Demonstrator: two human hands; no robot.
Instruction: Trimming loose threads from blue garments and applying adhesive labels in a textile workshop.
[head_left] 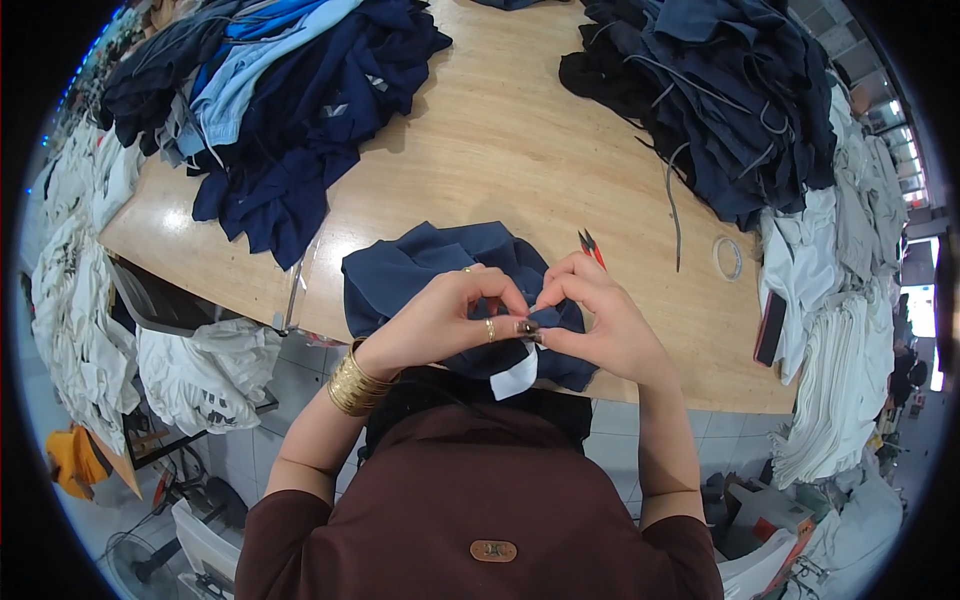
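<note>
A slate-blue garment (425, 255) lies bunched at the table's near edge, partly hanging over it. My left hand (450, 315), with a ring and a wide gold bracelet on the wrist, pinches its fabric between thumb and fingers. Meeting it thumb to thumb, my right hand (600, 315) pinches the same garment. A white label (515, 374) hangs just below the joined thumbs. Beyond my right hand lies a pair of thread snips (592, 249) with dark blades and red handles. The exact bit of cloth between my fingertips is mostly hidden.
The wooden table (480, 150) carries a heap of navy and light-blue clothes (310, 130) at far left and dark garments with cords (740, 100) at far right. A tape roll (727, 258) sits near the right edge. Folded white cloth (825, 380) is stacked beyond.
</note>
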